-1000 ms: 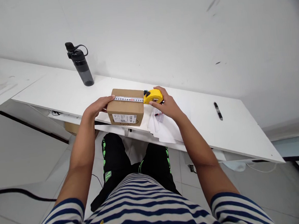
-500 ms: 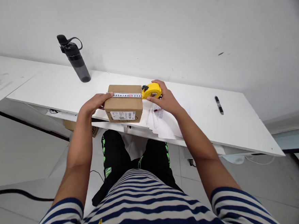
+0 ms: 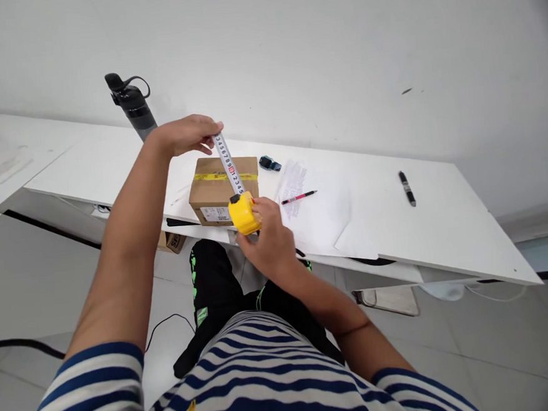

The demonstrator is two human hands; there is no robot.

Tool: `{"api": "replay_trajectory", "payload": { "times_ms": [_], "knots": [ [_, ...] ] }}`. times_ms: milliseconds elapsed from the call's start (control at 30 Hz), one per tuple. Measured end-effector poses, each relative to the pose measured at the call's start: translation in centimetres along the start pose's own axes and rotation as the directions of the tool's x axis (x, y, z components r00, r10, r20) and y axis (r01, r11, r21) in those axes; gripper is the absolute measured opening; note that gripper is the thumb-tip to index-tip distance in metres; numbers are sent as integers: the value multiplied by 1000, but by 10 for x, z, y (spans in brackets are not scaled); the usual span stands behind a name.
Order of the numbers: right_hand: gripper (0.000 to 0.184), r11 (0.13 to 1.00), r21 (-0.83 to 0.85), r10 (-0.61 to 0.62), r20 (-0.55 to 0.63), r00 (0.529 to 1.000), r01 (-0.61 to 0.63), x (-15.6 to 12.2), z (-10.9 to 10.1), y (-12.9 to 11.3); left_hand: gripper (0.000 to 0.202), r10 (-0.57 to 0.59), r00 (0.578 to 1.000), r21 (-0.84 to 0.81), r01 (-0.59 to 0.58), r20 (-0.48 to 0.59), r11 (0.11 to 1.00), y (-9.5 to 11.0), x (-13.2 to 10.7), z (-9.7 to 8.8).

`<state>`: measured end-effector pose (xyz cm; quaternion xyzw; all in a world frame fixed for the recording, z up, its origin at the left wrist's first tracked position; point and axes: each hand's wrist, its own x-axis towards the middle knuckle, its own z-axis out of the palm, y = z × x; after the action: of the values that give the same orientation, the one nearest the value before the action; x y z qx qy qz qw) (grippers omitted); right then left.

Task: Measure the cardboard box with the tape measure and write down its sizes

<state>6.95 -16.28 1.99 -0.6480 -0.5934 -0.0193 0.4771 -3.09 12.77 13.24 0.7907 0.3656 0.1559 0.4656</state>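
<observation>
A brown cardboard box (image 3: pixel 216 187) with yellow tape and a white label sits near the front edge of the white desk (image 3: pixel 444 218). My right hand (image 3: pixel 269 240) grips a yellow tape measure (image 3: pixel 243 212) just in front of and above the box's near right corner. Its white blade (image 3: pixel 228 163) runs up and away over the box top. My left hand (image 3: pixel 185 134) pinches the blade's far end, raised above the box's back edge.
A dark water bottle (image 3: pixel 132 106) stands at the back left. White papers (image 3: pixel 322 218) lie right of the box with a red pen (image 3: pixel 299 197) on them. A small dark object (image 3: pixel 270 163) lies behind them. A black marker (image 3: pixel 407 188) lies farther right.
The tape lay left to right across the box top. Now it runs front to back: my right hand brought the case to the near side and my left hand lifted the blade end behind the box.
</observation>
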Motion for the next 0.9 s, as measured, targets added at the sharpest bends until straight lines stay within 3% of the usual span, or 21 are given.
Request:
{"api": "replay_trajectory", "payload": {
  "times_ms": [133, 233, 400, 633, 767, 900],
  "knots": [
    [67, 988, 126, 86, 62, 994, -94, -4, 23, -14, 33, -11, 1000, 220, 5, 24, 975, 0, 30, 31],
    [74, 976, 186, 95, 121, 988, -117, 5, 22, -15, 33, -25, 1000, 332, 25, -7, 943, -9, 29, 47],
    [98, 986, 161, 29, 134, 991, -50, 25, 18, -14, 27, -2, 1000, 305, -5, 23, 952, -16, 15, 54],
    [89, 986, 161, 1, 171, 985, -29, 35, 30, -11, 32, 116, 993, 324, -121, 34, 938, -15, 0, 65],
    [89, 981, 193, -35, 208, 977, -5, 35, 33, -9, 28, 103, 995, 283, -102, 10, 954, -20, 2, 66],
    [84, 974, 229, -43, 168, 985, 3, 34, 36, -6, 26, 94, 995, 267, -95, 15, 959, -23, 4, 66]
  ]
}}
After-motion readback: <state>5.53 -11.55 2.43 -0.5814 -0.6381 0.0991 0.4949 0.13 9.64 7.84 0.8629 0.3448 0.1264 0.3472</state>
